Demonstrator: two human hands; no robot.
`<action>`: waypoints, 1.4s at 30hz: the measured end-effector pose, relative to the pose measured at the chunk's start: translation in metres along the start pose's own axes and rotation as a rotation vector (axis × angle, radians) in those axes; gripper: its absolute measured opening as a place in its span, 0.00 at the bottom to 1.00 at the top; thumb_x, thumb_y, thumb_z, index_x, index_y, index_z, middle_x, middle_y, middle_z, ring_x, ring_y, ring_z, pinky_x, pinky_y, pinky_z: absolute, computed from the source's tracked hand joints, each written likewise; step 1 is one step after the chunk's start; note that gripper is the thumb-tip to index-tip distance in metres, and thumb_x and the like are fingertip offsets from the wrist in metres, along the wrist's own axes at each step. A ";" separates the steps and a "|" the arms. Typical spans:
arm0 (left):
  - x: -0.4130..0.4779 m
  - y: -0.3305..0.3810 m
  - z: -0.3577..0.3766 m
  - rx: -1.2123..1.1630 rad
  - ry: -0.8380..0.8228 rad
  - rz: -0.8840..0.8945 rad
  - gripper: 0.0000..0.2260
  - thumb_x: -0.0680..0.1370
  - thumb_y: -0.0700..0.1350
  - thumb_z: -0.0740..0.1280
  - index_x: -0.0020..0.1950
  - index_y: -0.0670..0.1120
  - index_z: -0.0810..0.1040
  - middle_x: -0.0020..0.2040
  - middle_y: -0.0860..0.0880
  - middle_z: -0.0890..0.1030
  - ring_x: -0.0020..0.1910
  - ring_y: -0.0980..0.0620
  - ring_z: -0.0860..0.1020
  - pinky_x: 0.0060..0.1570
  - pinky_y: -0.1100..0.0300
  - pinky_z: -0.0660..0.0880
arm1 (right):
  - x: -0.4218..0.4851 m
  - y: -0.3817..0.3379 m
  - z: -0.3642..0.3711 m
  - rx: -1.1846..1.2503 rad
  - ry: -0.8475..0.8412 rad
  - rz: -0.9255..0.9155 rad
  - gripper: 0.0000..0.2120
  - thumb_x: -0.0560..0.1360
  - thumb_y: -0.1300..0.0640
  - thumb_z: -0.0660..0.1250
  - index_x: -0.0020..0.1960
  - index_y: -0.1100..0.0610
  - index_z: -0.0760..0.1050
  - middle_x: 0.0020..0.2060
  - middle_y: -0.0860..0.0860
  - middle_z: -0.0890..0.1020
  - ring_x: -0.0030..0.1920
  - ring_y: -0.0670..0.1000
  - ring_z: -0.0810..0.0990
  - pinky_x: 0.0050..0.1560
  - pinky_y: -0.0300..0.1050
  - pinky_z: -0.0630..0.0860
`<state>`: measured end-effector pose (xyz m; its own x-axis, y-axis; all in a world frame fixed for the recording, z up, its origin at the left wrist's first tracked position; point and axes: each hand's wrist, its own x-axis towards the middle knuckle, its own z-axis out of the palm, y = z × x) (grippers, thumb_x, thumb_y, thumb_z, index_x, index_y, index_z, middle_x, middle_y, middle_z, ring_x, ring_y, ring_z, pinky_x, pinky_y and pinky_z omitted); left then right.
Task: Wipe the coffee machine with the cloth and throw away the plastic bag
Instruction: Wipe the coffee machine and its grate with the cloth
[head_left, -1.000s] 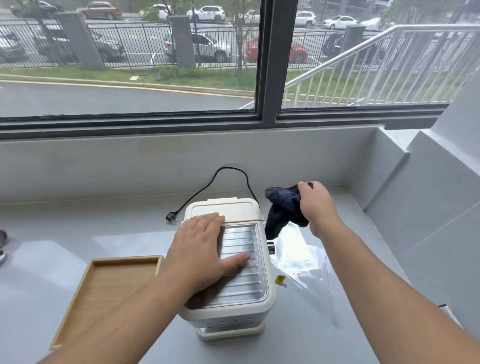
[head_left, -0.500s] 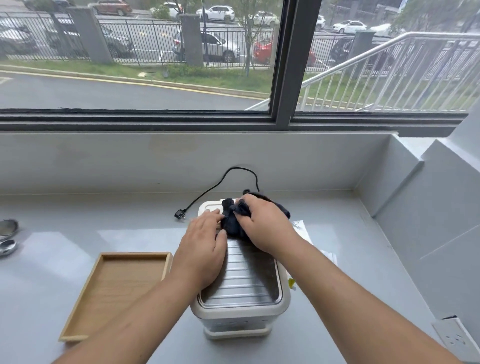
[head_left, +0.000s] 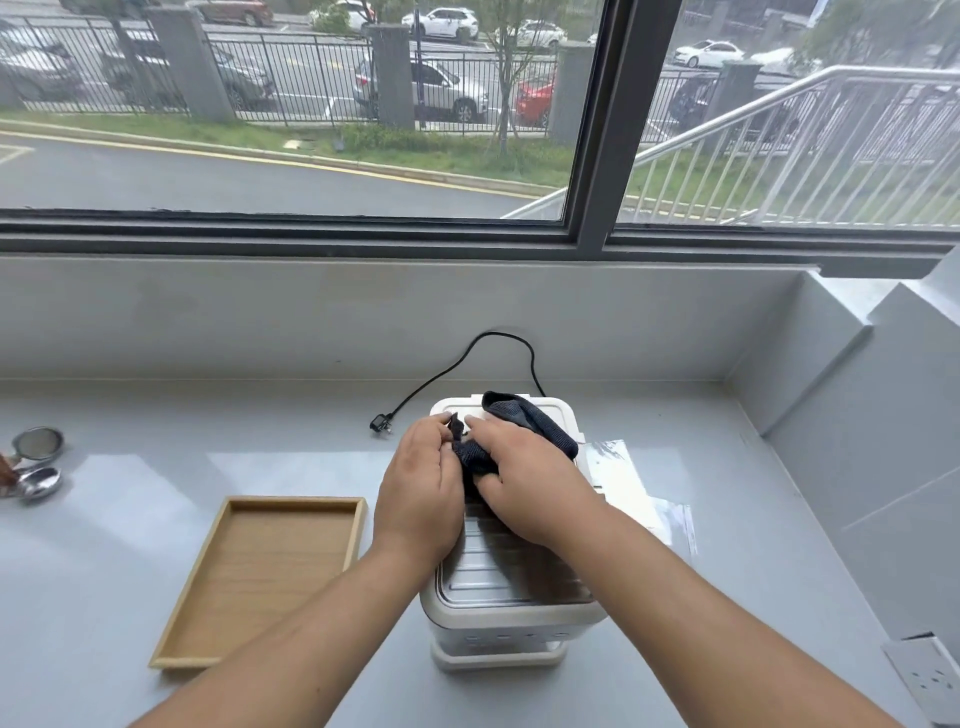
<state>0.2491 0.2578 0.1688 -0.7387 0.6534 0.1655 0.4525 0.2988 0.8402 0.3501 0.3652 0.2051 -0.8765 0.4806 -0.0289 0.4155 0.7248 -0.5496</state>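
A white coffee machine (head_left: 511, 618) with a ribbed metal top stands on the grey counter in front of me. A dark blue cloth (head_left: 530, 422) lies bunched on the machine's top rear part. My right hand (head_left: 524, 480) presses on the cloth and grips it. My left hand (head_left: 422, 488) rests on the machine's top beside it, its fingertips pinching a corner of the cloth. A clear plastic bag (head_left: 641, 491) lies flat on the counter just right of the machine.
A shallow wooden tray (head_left: 260, 577) sits left of the machine. The black power cord (head_left: 457, 366) with its plug lies behind, unplugged. Metal scoops (head_left: 36, 462) are at the far left. A wall socket (head_left: 930, 680) is at the lower right; the window ledge rises behind.
My right hand brought the cloth from the right, above the bag, onto the machine's top. My left hand slid back along the top and took hold of a corner of the cloth.
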 end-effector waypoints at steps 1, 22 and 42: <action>0.000 0.000 -0.001 -0.003 -0.010 -0.009 0.10 0.82 0.39 0.58 0.56 0.49 0.77 0.59 0.57 0.79 0.59 0.55 0.74 0.58 0.55 0.71 | -0.004 0.000 -0.001 -0.007 -0.017 0.000 0.28 0.76 0.61 0.62 0.76 0.53 0.70 0.76 0.51 0.74 0.78 0.51 0.67 0.73 0.53 0.70; -0.002 0.029 -0.002 0.060 -0.219 0.217 0.14 0.77 0.53 0.59 0.57 0.58 0.82 0.53 0.66 0.82 0.57 0.63 0.78 0.57 0.64 0.73 | -0.068 0.016 -0.008 0.019 0.087 -0.191 0.17 0.76 0.45 0.67 0.64 0.47 0.76 0.63 0.39 0.78 0.66 0.43 0.74 0.64 0.40 0.74; 0.031 0.123 0.048 0.470 -0.403 0.408 0.28 0.75 0.67 0.61 0.73 0.60 0.73 0.72 0.60 0.75 0.74 0.56 0.67 0.72 0.56 0.65 | -0.093 0.112 -0.082 -0.019 0.323 0.106 0.30 0.76 0.30 0.61 0.71 0.44 0.74 0.69 0.40 0.76 0.72 0.41 0.66 0.71 0.40 0.65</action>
<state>0.3059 0.3481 0.2527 -0.2660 0.9540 0.1385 0.8850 0.1847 0.4274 0.4979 0.4422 0.2142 -0.7070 0.6833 0.1824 0.5074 0.6698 -0.5422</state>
